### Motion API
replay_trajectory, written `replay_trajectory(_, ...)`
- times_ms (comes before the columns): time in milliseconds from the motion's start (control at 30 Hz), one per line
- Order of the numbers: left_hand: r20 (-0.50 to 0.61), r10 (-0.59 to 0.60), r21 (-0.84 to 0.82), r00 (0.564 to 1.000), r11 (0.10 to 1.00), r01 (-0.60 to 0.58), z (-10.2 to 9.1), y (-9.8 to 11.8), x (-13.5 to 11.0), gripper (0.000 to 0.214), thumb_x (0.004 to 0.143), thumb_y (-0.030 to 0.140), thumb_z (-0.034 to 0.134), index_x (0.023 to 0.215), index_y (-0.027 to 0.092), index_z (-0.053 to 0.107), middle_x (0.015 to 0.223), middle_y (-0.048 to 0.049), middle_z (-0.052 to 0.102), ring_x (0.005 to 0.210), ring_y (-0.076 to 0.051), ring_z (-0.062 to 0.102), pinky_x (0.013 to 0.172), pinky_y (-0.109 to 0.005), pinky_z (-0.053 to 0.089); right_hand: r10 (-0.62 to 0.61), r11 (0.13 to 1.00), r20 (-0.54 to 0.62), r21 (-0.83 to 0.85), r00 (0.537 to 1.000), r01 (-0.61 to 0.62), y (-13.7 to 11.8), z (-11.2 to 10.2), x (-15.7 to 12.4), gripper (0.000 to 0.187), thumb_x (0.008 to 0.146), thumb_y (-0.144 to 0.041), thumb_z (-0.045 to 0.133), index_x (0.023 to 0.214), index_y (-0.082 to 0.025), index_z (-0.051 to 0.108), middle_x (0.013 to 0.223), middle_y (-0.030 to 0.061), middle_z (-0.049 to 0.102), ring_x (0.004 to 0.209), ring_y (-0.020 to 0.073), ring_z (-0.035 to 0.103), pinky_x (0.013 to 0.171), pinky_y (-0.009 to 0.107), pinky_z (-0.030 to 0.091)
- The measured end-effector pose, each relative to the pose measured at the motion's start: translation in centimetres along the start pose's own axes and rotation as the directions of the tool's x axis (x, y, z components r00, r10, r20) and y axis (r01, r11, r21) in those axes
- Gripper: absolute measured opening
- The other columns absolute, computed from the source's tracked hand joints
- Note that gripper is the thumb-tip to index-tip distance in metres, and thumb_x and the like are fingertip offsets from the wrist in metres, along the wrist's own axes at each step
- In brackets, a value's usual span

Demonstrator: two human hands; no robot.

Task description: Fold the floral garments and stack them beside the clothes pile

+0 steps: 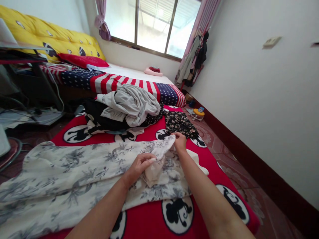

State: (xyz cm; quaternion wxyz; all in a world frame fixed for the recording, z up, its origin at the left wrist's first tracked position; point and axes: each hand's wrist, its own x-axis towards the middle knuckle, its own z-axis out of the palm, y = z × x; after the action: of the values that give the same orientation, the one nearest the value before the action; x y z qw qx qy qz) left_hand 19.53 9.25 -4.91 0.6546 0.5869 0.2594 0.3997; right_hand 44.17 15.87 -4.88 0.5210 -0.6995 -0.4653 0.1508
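A white garment with a grey floral print [82, 172], perhaps a dress, lies stretched out over a red blanket [204, 212] with black and white round figures. My left hand [141, 166] pinches a fold near the garment's right end, thumb on top. Further right and a little higher, my right hand [179, 142] grips the raised edge of the same cloth between its fingers. Between the hands the fabric is lifted and bunched, showing its pale inner side. Just beyond my right hand lies a black floral cloth [179, 123], spread flat.
Behind the garment rises a heap of grey and black clothes [132, 103]. A bed with a stars-and-stripes cover [119, 81] stands under the window. At left is a desk with cables [37, 63]; at right, a yellow stool [198, 112] near the white wall [261, 93].
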Motion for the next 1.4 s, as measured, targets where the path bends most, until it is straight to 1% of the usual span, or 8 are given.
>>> replay_trajectory(167,0.303,0.040,0.347,0.952,0.926,-0.149,1.2,0.4,-0.4,0.037,0.088,0.046,0.055,0.096,0.016,0.075,0.093,-0.0074,0.073,0.086,-0.020,0.065,0.075,-0.025,0.046,0.061,0.998,-0.109,0.023,0.992,-0.059,1.7,-0.7,-1.2,0.031,0.071,-0.033,0.057,0.093,-0.014,0.067,0.083,0.0106,0.073,0.074,0.0222,0.068,0.065,0.032,0.054)
replay_trajectory(400,0.128,0.108,0.471,0.986,0.868,-0.156,1.8,-0.4,0.0,0.033,0.094,0.033,0.047,0.088,0.016,0.074,0.080,-0.0073,0.073,0.077,-0.019,0.067,0.073,-0.028,0.050,-0.075,0.990,-0.025,-0.121,0.997,0.071,1.0,-2.5,-3.1,0.037,0.065,-0.025,0.066,0.101,-0.018,0.064,0.094,0.0082,0.069,0.090,0.0247,0.065,0.084,0.038,0.053)
replay_trajectory(567,0.023,0.384,0.779,0.923,0.572,-0.257,1.9,-0.1,-0.1,0.030,0.087,0.015,0.051,0.109,0.023,0.069,0.119,-0.0090,0.066,0.116,-0.025,0.057,0.105,-0.044,0.040,-0.226,0.948,0.019,-0.227,0.974,0.224,-1.6,-2.5,-5.8,0.033,0.071,-0.018,0.059,0.103,-0.016,0.066,0.122,0.0151,0.058,0.121,0.0305,0.049,0.108,0.048,0.035)
replay_trajectory(700,0.019,0.185,0.910,0.983,0.404,-0.094,2.0,-0.4,-0.3,0.047,0.086,0.027,0.057,0.132,0.020,0.055,0.145,-0.0143,0.047,0.139,-0.034,0.035,0.115,-0.060,0.019,-0.419,0.866,0.234,-0.187,0.877,0.463,-3.1,0.0,-9.8,0.049,0.089,-0.037,0.049,0.132,-0.015,0.052,0.139,0.0159,0.051,0.132,0.0274,0.043,0.111,0.047,0.033)
replay_trajectory(867,-0.003,0.064,0.904,0.998,0.428,-0.025,1.3,-0.7,-1.3,0.057,0.086,0.023,0.052,0.142,0.017,0.045,0.152,-0.0160,0.036,0.144,-0.031,0.026,0.118,-0.053,0.018,-0.332,0.849,0.447,-0.242,0.830,0.470,-1.5,2.8,-14.0,0.058,0.096,-0.046,0.032,0.147,-0.019,0.035,0.149,0.0117,0.042,0.142,0.0282,0.031,0.114,0.057,0.024)
replay_trajectory(1100,-0.213,0.219,0.874,0.952,0.479,0.085,-6.4,2.3,-5.3,0.042,0.086,0.025,0.056,0.127,0.018,0.061,0.141,-0.0157,0.049,0.131,-0.028,0.047,0.112,-0.042,0.035,-0.385,0.793,0.452,-0.284,0.805,0.538,-0.6,2.8,-14.0,0.054,0.097,-0.048,0.029,0.140,-0.022,0.047,0.148,0.0094,0.044,0.142,0.0279,0.031,0.114,0.058,0.023)
replay_trajectory(1267,-0.394,0.178,0.910,0.902,0.215,0.355,-14.0,3.7,-10.6,0.045,0.087,0.029,0.056,0.129,0.017,0.059,0.145,-0.0171,0.045,0.135,-0.034,0.040,0.114,-0.050,0.030,-0.390,0.784,0.470,-0.282,0.792,0.553,-0.7,2.6,-14.0,0.052,0.097,-0.050,0.029,0.131,-0.023,0.057,0.149,0.0076,0.043,0.142,0.0295,0.032,0.113,0.059,0.025)
replay_trajectory(1400,-0.523,0.162,0.848,0.837,0.000,0.530,-16.3,4.5,-16.2,0.050,0.091,0.038,0.047,0.136,0.019,0.053,0.148,-0.0153,0.043,0.137,-0.034,0.038,0.112,-0.051,0.032,-0.397,0.784,0.470,-0.273,0.788,0.558,-0.7,2.7,-14.0,0.050,0.096,-0.050,0.030,0.130,-0.025,0.058,0.148,0.0065,0.045,0.141,0.0297,0.033,0.113,0.059,0.026)
